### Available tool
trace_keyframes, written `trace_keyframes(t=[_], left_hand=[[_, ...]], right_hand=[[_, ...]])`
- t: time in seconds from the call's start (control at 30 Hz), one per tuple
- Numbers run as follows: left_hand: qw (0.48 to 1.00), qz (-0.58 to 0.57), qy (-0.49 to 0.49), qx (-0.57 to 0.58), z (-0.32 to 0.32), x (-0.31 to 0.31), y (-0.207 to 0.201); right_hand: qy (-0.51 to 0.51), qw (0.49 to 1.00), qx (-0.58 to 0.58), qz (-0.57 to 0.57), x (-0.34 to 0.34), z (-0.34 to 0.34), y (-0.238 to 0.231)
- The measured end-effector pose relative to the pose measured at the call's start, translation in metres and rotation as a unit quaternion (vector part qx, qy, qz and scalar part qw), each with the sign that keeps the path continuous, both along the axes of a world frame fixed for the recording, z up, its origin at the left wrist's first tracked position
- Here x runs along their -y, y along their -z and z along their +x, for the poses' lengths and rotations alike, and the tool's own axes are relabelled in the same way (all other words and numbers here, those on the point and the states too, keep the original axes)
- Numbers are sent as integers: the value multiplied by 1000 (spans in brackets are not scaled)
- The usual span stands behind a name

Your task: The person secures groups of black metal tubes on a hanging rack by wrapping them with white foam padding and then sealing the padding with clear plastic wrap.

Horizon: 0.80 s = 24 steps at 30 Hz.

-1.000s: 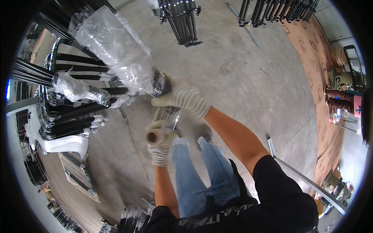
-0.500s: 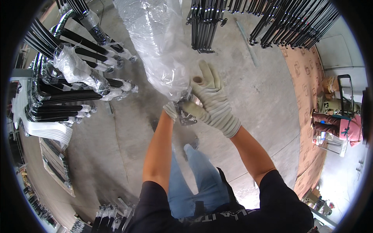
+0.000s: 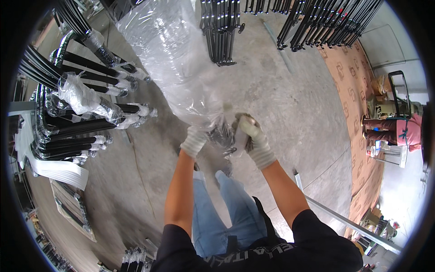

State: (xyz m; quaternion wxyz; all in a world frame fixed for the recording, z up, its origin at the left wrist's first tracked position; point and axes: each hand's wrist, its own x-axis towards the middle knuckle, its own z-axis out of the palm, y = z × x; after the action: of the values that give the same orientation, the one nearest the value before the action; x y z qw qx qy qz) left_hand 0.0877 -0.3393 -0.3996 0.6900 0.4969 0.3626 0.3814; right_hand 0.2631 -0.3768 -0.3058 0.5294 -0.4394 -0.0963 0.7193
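Observation:
A long bundle in clear plastic wrap (image 3: pixel 174 86) runs from the upper left toward me, with dark metal ends (image 3: pixel 224 140) showing through its near tip. My left hand (image 3: pixel 195 141), in a pale striped knit glove, is closed at the left side of that tip; its fingertips are partly hidden. On the other side, my gloved right hand (image 3: pixel 255 136) is curled around a small roll of clear film (image 3: pixel 242 136), held close beside the dark ends. Motion blurs the film and the tip.
Black tubes with wrapped ends (image 3: pixel 90 115) are stacked at the left, above white foam sheeting (image 3: pixel 63 172). Black metal rods (image 3: pixel 222 36) hang or stand at the top. Patterned cardboard (image 3: pixel 342 77) lines the right, where another person (image 3: pixel 408 131) stands. A metal bar (image 3: pixel 344 220) lies lower right.
My right hand has gone from spread fingers to curled around the roll, moving slightly lower and right. My left hand shows more fully beside the tip. The view has shifted a little.

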Motion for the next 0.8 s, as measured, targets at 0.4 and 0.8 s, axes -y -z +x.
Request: trace_keyframes(t=[0.4,0.8], left_hand=[[972,-139,-36,187,10,32,-79],[948,16,-167,-271,-6,40,-143]], right_hand=[[6,971,-225,78,57,-7,21],[101,988,-112,13,72,-26,-42]])
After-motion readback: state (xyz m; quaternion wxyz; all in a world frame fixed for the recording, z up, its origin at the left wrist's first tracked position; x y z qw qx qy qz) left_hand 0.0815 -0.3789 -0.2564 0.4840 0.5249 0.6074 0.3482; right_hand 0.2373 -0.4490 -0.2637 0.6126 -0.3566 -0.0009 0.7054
